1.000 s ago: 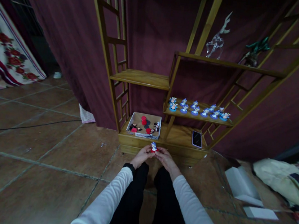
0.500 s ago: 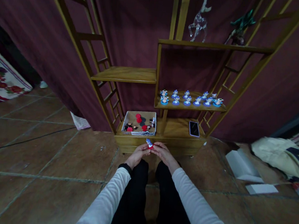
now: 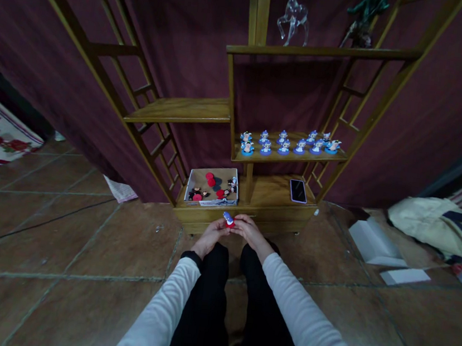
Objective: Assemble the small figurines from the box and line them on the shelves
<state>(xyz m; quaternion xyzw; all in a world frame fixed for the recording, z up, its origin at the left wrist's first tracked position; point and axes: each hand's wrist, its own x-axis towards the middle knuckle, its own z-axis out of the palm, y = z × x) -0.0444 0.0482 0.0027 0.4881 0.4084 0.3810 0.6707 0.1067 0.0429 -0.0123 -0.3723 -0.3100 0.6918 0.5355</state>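
My left hand and my right hand meet in front of my knees, both pinched on a small figurine with a blue and white top and a red base. Just beyond them, on the lowest board of a wooden shelf unit, sits an open cardboard box with red and dark bases and several small figures. One level up, a row of several like figurines on blue bases lines a shelf board.
A phone lies on the lowest board to the right of the box. A glass deer and a dark green ornament stand on the top shelf. White boxes and a bag lie on the tiled floor at right.
The camera has tilted and shifted, so the shelf unit sits further left and higher in view. Both hands stay together on the figurine, which has tipped slightly.
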